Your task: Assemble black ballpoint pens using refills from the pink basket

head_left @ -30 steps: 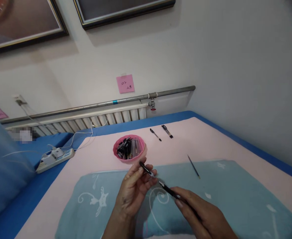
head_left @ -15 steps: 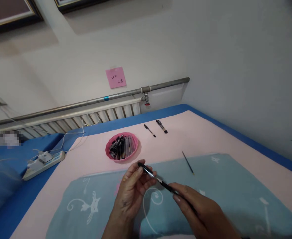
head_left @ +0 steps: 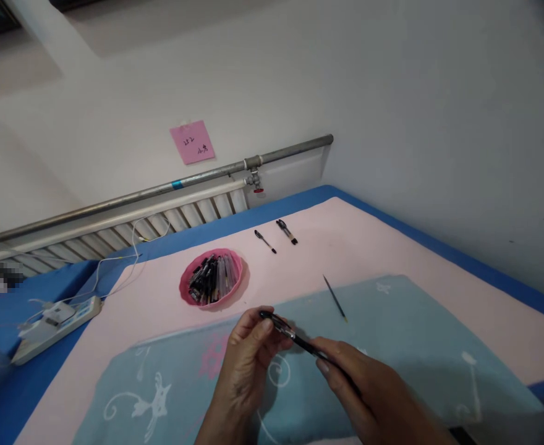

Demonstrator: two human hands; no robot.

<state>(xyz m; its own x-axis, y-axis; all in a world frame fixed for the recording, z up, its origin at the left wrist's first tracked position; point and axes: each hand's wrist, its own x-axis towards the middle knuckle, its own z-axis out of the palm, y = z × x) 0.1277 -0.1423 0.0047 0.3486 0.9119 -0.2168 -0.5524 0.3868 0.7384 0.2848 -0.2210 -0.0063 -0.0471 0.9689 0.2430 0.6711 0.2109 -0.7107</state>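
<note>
Both hands hold one black pen (head_left: 303, 343) slantwise over the blue-grey cloth. My left hand (head_left: 244, 355) pinches its black cap (head_left: 272, 318) between thumb and fingers. The lower barrel is gripped by my right hand (head_left: 367, 383), with thumb and forefinger closed round it. A thin dark pen refill (head_left: 335, 299) lies on the cloth's far edge, beyond my right hand. Past my left hand stands a pink basket (head_left: 183, 281) holding many black and clear pen parts. Farther back lie a single pen (head_left: 265, 241) and a small group of pens (head_left: 287, 232).
Pink cloth (head_left: 346, 241) covers the blue-edged table, with the patterned blue-grey cloth (head_left: 420, 334) on top. A power strip (head_left: 56, 330) with white cables is at the left. Behind the table run a radiator (head_left: 183, 216) and a metal pipe (head_left: 216, 172) along the wall.
The view has shifted, so the table and basket appear farther left. The shiny part of the pen beside my left hand now shows less. Both hands keep their grip.
</note>
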